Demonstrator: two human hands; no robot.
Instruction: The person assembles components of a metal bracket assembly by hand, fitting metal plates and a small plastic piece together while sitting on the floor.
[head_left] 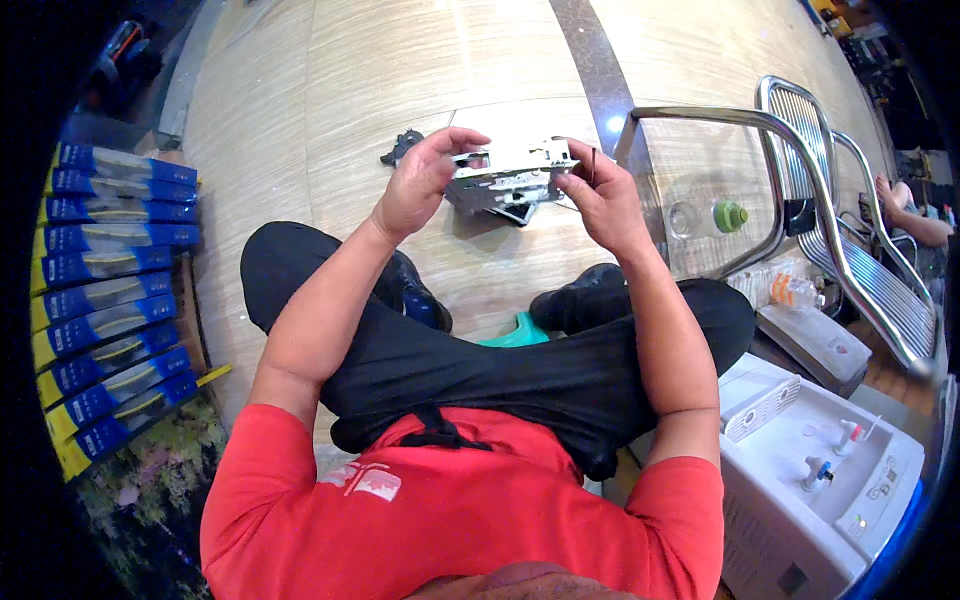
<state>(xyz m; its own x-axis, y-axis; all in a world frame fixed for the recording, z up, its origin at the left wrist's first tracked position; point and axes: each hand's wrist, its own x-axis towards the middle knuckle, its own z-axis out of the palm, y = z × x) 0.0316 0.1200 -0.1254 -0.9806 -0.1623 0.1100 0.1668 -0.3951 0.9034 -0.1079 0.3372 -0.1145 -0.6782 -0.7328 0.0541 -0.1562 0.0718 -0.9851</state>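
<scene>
Between my two hands, above the floor and in front of my knees, is a flat silver metal device chassis [508,182] with cut-outs and small fittings along its side. My left hand [425,182] grips its left end, fingers curled over the top edge. At the right end, my right hand [607,203] pinches it between thumb and fingers. A thin dark strip shows by the right fingers; I cannot make out what it is. Just below the chassis a dark, square-edged part [517,213] is partly hidden. A small black part [402,148] lies on the floor beyond my left hand.
Stacked blue and yellow boxes [120,265] stand at left. On the right are a chrome-framed metal bench [835,240], a green-topped container [730,216], a plastic bottle [795,292] and a white water dispenser [820,470]. Part of another person [915,222] shows at far right.
</scene>
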